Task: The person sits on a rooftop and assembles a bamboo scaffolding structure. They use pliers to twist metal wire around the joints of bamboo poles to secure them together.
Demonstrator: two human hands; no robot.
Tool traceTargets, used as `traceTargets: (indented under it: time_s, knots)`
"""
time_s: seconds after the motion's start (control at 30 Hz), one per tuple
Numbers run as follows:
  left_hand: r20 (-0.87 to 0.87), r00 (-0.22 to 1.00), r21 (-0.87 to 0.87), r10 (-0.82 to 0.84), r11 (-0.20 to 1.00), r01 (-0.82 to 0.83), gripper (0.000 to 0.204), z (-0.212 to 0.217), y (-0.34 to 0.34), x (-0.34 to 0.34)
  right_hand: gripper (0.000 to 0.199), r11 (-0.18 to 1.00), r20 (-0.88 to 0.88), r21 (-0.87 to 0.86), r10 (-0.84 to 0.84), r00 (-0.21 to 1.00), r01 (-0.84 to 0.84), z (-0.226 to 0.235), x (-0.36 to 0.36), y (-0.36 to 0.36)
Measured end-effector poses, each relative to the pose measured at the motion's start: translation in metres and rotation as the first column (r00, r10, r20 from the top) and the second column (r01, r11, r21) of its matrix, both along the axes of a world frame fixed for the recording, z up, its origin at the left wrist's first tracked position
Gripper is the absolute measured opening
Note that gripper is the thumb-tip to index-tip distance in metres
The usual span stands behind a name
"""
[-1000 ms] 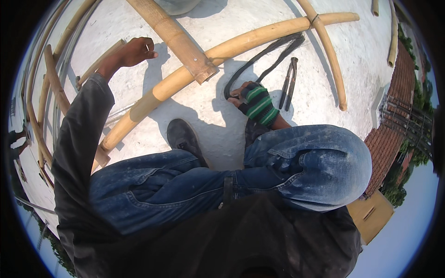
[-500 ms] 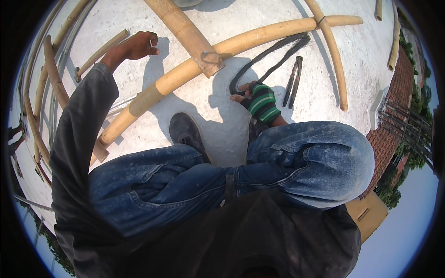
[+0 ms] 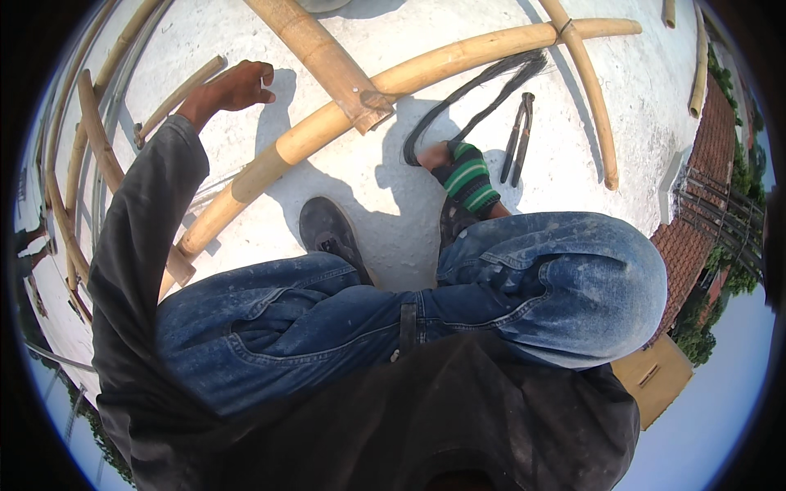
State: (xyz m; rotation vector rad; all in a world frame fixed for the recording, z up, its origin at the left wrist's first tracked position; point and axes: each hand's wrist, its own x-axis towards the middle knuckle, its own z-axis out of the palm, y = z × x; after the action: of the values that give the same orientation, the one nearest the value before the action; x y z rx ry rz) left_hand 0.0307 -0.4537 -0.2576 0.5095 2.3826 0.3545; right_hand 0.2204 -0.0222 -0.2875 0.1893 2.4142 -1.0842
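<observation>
My left hand [image 3: 243, 85] is raised at the upper left with its fingers loosely curled; I see nothing in it. My right hand [image 3: 438, 158], in a green and black striped fingerless glove [image 3: 468, 176], grips the bent end of a black wire bundle [image 3: 426, 127], whose loose strands spread away to the upper right. A pair of dark long-handled pincers [image 3: 517, 139] lies to the right of that hand. Beyond both hands, a long bamboo pole [image 3: 315, 135] runs diagonally. A thicker bamboo piece [image 3: 321, 57] crosses over it, its cut end between my hands.
Another bamboo pole [image 3: 586, 90] crosses the long one at the upper right. More bamboo poles [image 3: 98, 135] lean together on the left. My shoe [image 3: 329, 231] rests on the pale rough surface [image 3: 393, 237]. A tiled roof [image 3: 696, 237] and dark bars [image 3: 725, 214] lie past the right edge.
My right hand has turned over the wire bend, so its fingers are less visible. My left hand has dipped slightly, its fingers curling a little differently. The bamboo and pincers have stayed put.
</observation>
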Motion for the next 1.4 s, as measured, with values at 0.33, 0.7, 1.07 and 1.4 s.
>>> traceTargets:
  time_s: [0.33, 0.7, 1.07, 1.4]
  knots:
    - [0.597, 0.8, -0.342, 0.056, 0.92, 0.191, 0.04, 0.06, 0.064, 0.025, 0.033, 1.0, -0.027, -0.005, 0.021, 0.999, -0.021, 0.001, 0.001, -0.002]
    - [0.854, 0.436, 0.147, 0.284, 0.672, -0.726, 0.06, -0.002, 0.179, 0.144, 0.03, 0.997, -0.096, -0.046, 0.061, 0.994, -0.065, 0.001, 0.004, -0.005]
    - [0.821, 0.481, 0.212, 0.308, 0.617, -0.758, 0.042, -0.018, 0.201, 0.151, 0.023, 0.917, -0.435, -0.099, 0.31, 0.845, -0.387, -0.004, 0.011, -0.018]
    - [0.906, 0.376, 0.232, 0.193, 0.517, -0.824, 0.043, 0.02, 0.212, 0.156, 0.056, 0.781, -0.027, 0.062, -0.621, 0.783, 0.622, -0.036, -0.041, 0.066]
